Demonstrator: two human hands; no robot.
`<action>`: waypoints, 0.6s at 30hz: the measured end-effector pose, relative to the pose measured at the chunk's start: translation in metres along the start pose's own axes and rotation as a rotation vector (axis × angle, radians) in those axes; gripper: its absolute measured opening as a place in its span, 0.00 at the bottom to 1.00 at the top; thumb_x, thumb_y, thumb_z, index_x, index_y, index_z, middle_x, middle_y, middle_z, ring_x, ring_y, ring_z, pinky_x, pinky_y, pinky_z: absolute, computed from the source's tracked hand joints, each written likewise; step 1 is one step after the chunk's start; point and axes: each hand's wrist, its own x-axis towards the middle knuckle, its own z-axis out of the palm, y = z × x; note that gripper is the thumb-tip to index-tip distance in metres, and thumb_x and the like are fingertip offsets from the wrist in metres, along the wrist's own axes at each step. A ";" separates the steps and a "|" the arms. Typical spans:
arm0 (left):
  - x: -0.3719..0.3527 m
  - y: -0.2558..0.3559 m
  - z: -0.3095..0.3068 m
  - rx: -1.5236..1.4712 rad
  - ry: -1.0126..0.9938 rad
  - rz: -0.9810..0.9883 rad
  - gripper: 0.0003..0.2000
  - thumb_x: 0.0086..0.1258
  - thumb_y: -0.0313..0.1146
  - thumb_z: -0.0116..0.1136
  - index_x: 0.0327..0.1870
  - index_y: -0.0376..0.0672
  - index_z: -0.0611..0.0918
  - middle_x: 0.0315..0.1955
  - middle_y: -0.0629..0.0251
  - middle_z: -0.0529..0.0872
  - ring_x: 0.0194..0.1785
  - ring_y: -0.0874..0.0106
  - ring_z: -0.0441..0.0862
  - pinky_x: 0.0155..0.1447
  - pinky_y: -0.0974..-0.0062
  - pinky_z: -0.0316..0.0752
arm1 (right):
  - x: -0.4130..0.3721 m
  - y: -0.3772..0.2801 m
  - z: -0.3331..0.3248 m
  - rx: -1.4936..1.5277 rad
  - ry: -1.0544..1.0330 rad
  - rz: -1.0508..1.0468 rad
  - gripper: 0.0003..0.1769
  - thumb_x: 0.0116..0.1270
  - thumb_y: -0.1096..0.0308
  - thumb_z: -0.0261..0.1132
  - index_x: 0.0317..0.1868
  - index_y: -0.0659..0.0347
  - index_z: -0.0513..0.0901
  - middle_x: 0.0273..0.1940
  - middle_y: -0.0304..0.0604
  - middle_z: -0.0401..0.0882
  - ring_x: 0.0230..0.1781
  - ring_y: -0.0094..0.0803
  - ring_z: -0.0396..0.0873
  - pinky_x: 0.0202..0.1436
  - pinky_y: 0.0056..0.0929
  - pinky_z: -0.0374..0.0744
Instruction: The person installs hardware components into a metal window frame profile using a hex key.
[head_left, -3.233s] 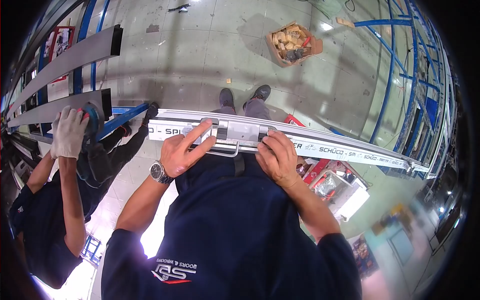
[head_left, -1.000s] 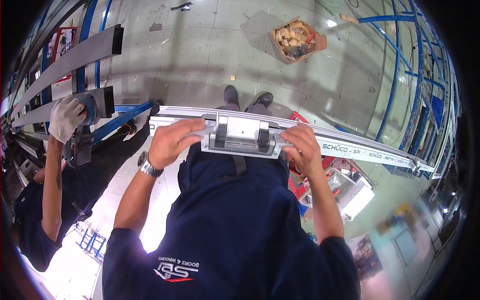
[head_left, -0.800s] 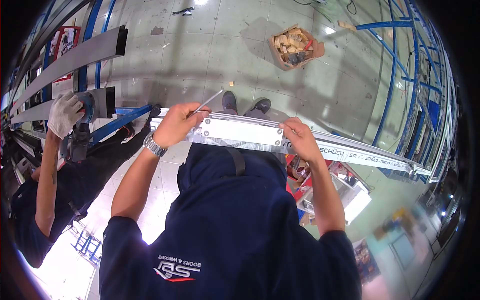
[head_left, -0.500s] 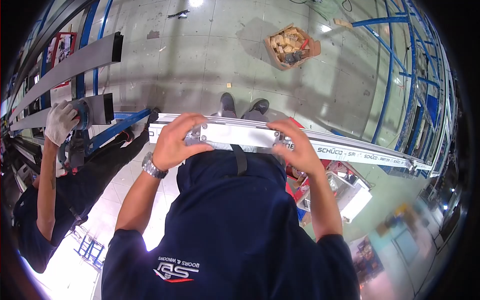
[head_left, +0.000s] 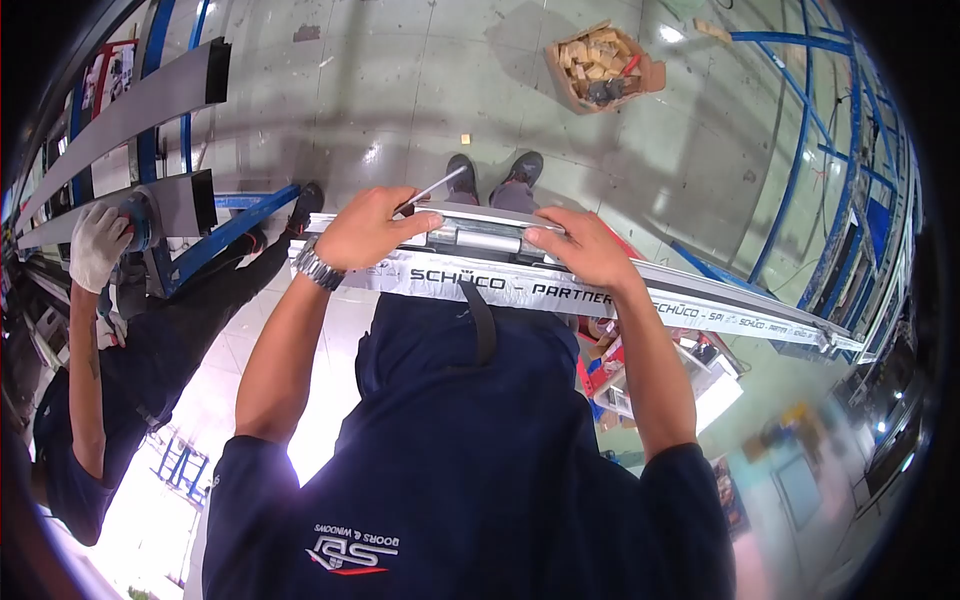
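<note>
Across the front of my waist runs a long white profile (head_left: 560, 291), its side film printed with SCHÜCO lettering. On top of it sits a metal fitting (head_left: 488, 241) with a silver barrel, like a door hinge. My left hand (head_left: 372, 230) is closed at the fitting's left end, thumb over the top. From under its fingers a thin silver rod (head_left: 440, 184) sticks out, pointing away from me. At the right end, my right hand (head_left: 588, 247) grips with its thumb against the fitting and its fingers over the far side.
A co-worker's gloved hand (head_left: 98, 245) holds a round power tool (head_left: 140, 220) against grey profiles (head_left: 175, 207) on the left. A carton of wood blocks (head_left: 600, 70) stands ahead on the floor. Blue racks (head_left: 790, 150) rise at the right; a red-framed cart (head_left: 660, 375) is behind the profile.
The flat white plate face with corner screws has turned out of view, and the silver barrel now shows. Both hands moved slightly away from me. The thin rod has come into view.
</note>
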 end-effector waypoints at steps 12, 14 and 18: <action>-0.091 -0.001 0.040 0.297 0.456 0.652 0.17 0.53 0.26 0.74 0.44 0.46 0.84 0.52 0.47 0.88 0.15 0.81 0.70 0.16 0.84 0.60 | -0.090 -0.015 0.049 -0.366 0.486 -0.633 0.22 0.58 0.70 0.76 0.53 0.61 0.80 0.54 0.50 0.85 0.57 0.49 0.85 0.63 0.48 0.81; -0.090 0.002 0.036 0.315 0.411 0.608 0.15 0.51 0.24 0.73 0.41 0.46 0.85 0.51 0.46 0.89 0.16 0.81 0.69 0.16 0.85 0.58 | -0.088 -0.011 0.046 -0.358 0.488 -0.671 0.21 0.59 0.72 0.75 0.52 0.59 0.81 0.52 0.47 0.85 0.55 0.47 0.86 0.64 0.46 0.81; -0.084 0.007 0.025 0.370 0.327 0.584 0.08 0.59 0.30 0.72 0.37 0.45 0.85 0.49 0.47 0.91 0.15 0.85 0.64 0.18 0.86 0.55 | -0.082 -0.013 0.034 -0.249 0.404 -0.617 0.19 0.57 0.68 0.78 0.49 0.59 0.84 0.49 0.44 0.83 0.54 0.45 0.85 0.62 0.47 0.82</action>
